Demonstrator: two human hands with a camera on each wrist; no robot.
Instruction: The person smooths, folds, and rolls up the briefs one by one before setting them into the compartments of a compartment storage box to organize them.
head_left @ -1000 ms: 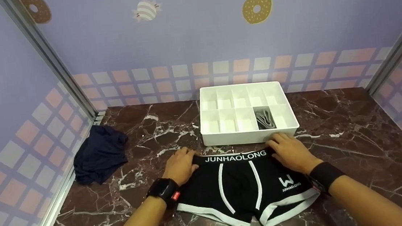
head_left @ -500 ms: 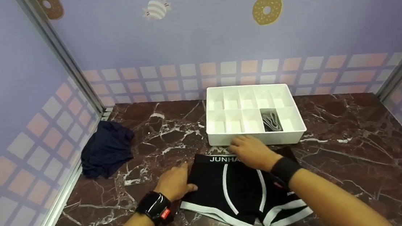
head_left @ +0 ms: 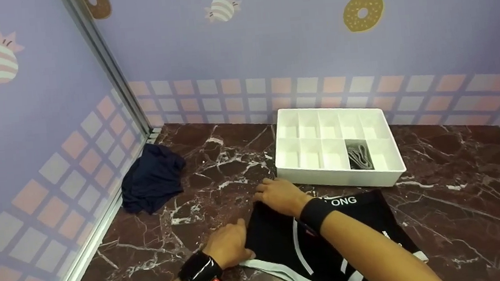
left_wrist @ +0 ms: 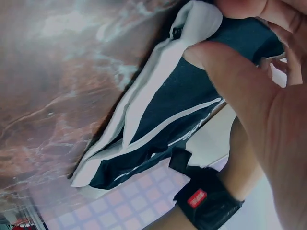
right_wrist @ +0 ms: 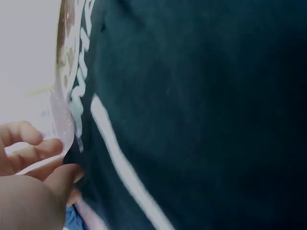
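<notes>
Black boxer briefs (head_left: 331, 242) lie on our table (head_left: 463, 194): our left hand (head_left: 230, 248) pinches the white hem, our right hand (head_left: 282, 196) grips the waistband corner beside it, both keeping the fabric taut.

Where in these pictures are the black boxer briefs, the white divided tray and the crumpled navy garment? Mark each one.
black boxer briefs (head_left: 277, 242), head view, on the black front panel.
white divided tray (head_left: 339, 180), head view, on its near outer wall.
crumpled navy garment (head_left: 151, 178), head view, on the middle of the heap.

Staged booth: cartoon-papered walls (head_left: 268, 43), marble tabletop (head_left: 463, 194)
</notes>
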